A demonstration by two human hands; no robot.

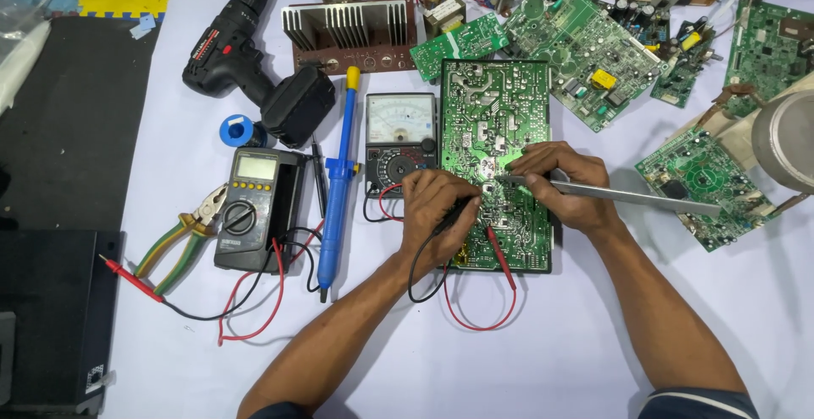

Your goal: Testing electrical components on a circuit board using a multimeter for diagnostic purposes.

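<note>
Head view, looking down on a white bench cover [543,360]. A green circuit board [496,114] lies flat at centre, solder side up, its long edges running near to far. Both hands rest on its near half. The left hand [437,207] is closed around a black probe [458,211], whose tip touches the board near the middle; its black lead [413,276] loops off the near edge. The right hand [560,183] is closed around a flat grey metal tool [644,197], which extends right past the board edge; its working end meets the board just right of the probe tip. A red probe [500,258] lies loose on the near part of the board, its red lead [475,324] curving over the cover.

Just left of the board stands an analogue meter [400,135], touching or nearly touching the board edge. Left of it lies a blue desoldering pump [339,181], then a digital meter [254,207] with its own red and black leads. Pliers [191,232] with green-yellow handles lie at the cover's left edge. A black cordless drill [254,63] lies far left, a solder spool [236,131] near its battery. A finned heat sink [348,33] sits at the far side. Further green boards [585,46] are scattered far right, another [699,177] to the right near a metal cylinder [788,139]. A black box [51,317] sits near left, off the cover.
</note>
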